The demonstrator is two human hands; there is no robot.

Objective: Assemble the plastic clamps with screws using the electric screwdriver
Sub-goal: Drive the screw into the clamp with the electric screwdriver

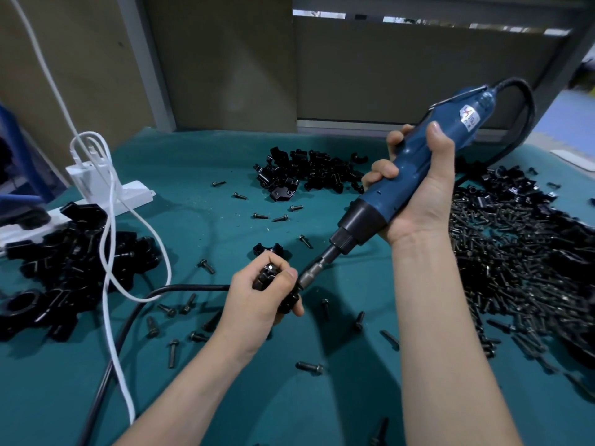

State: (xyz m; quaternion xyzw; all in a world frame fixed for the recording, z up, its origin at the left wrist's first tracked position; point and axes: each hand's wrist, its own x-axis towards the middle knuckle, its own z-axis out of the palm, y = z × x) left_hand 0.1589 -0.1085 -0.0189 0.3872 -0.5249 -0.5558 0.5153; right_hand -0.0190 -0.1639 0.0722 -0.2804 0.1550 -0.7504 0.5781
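In the head view, the left hand [260,294] is curled tight around a small black plastic clamp [269,276] held just above the green mat [199,175], thumb and forefinger pinching it so that only its top edge and a lower corner show past the fingers. The right hand [415,191] is wrapped in a full fist around the blue body of the electric screwdriver [415,169], thumb up along the barrel, with the tool tilted down and to the left so that its bit [306,278] meets the clamp at the left thumb. The clamp looks light, hard and smooth, likely to twist when the driver bites, so a firm pinch on its flat sides, clear of the screw hole, seems the right hold; the screwdriver looks much heavier and is stiffened at the rear by its black cable [521,123], so a mid-barrel hold suits it. Loose screws [309,366] lie scattered on the mat, a dense heap of screws [515,268] sits to the right, a pile of clamp halves [309,172] lies beyond the hands, and larger black parts [70,268] lie to the left beside a white power strip [106,194] and white cord [109,252]. The screw being driven cannot be seen, hidden by the fingers and the bit tip, nor can I tell whether both clamp halves are in the hand. The heap on the right runs out of frame, and the far edges are blurred.
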